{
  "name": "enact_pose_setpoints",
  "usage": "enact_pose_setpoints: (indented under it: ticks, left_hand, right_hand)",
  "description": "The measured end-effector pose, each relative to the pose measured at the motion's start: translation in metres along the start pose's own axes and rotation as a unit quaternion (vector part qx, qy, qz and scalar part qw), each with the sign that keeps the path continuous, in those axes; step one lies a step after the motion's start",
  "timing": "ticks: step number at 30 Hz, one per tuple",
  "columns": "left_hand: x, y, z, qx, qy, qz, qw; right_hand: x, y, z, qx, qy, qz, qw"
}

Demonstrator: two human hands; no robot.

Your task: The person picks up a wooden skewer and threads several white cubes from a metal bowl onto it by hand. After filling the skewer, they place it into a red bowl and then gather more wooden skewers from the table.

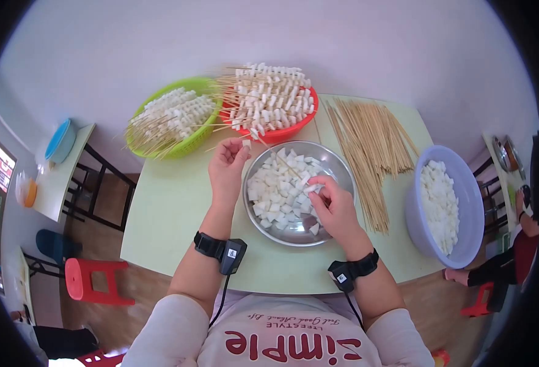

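Note:
Over the left rim of a steel bowl point(337, 160), my left hand point(228, 160) pinches a small white cube point(246, 144) between thumb and fingers. My right hand point(333, 205) is closed on a bamboo skewer point(285, 163) above the bowl's right half, with white pieces at the fingertips. From there the thin stick slants up and left across the bowl, its far end close to my left hand. Loose white cubes point(275, 196) fill much of the bowl, heaped toward its left side.
Behind the bowl stand a green basket point(190, 145) and a red basket point(288, 133), both piled with loaded skewers. Bare bamboo sticks point(370, 153) lie at the right, beside a lavender tub point(415, 214) of white pieces. A red stool point(92, 278) is left; another person's arm point(529, 221) shows far right.

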State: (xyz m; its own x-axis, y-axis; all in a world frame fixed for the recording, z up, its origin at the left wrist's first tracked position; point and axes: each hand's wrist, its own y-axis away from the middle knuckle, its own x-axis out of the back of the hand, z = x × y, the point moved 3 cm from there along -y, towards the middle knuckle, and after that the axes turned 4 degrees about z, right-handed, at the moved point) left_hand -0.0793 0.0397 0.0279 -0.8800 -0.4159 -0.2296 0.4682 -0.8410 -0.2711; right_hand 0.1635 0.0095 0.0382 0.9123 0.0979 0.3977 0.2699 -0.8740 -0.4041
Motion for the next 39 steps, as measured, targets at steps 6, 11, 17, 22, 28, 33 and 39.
enact_pose_setpoints:
  ticks: [6,11,17,22,28,33,39]
  left_hand:
    - [0.017,-0.008,-0.007,-0.033,0.007,0.054,0.998]
    - [0.014,-0.007,-0.004,-0.036,0.018,0.052,0.998]
    - [0.014,-0.006,-0.002,-0.026,-0.007,0.079,0.996]
    - [0.014,-0.005,-0.004,-0.042,-0.017,0.078,0.996]
    - [0.012,-0.001,0.003,-0.142,-0.169,0.094,0.971]
    - [0.009,0.004,0.012,-0.189,-0.252,0.079,0.946]
    - [0.007,0.003,0.013,-0.204,-0.261,0.065,0.941]
  right_hand:
    - [-0.003,0.001,-0.002,-0.021,0.011,-0.055,0.998]
    - [-0.004,0.001,-0.003,-0.012,0.023,-0.059,0.998]
    - [-0.003,0.000,0.000,-0.027,0.030,-0.069,0.997]
    - [-0.002,0.001,-0.001,-0.030,0.047,-0.071,0.996]
    - [-0.004,0.003,0.001,0.022,0.068,-0.043,0.997]
    - [0.001,0.001,0.003,-0.097,-0.030,-0.096,0.990]
    - [0.002,0.002,0.003,-0.051,0.028,-0.075,0.995]
